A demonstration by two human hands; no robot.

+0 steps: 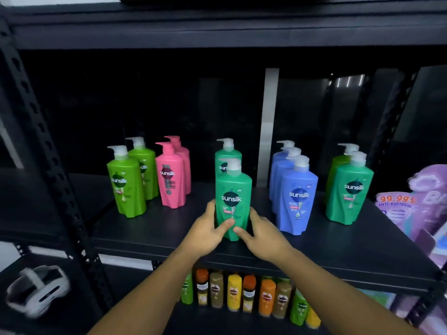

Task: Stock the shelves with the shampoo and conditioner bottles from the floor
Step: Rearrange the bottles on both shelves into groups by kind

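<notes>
The teal-green Sunsilk pump bottle (232, 201) is standing upright on the black middle shelf (150, 228), central and near the front edge. Its long axis is running vertically, its label is facing the camera and its white pump spout is pointing left. The left hand (205, 234) is gripping the lower left side of the bottle, with the thumb lying across the front and the fingers wrapping behind. The right hand (263, 238) is gripping the lower right side in the same manner, and the two thumbs are nearly meeting on the label. The bottle is opaque, so its fill level cannot be told. A second teal-green bottle (227, 151) is standing directly behind it. To the left, two pink pump bottles (170, 180) and two lime-green pump bottles (127, 184) are standing in short rows. To the right, three blue pump bottles (298, 197) are lining up front to back. Beyond them a further green bottle (349, 192) is standing in front of a lime-green one. All spouts are pointing left. The lower shelf is holding a row of small bottles (242, 293) in orange, yellow, brown and green. Purple packaging (423, 201) is showing at the right edge, and a white device (38, 288) is lying at lower left.
</notes>
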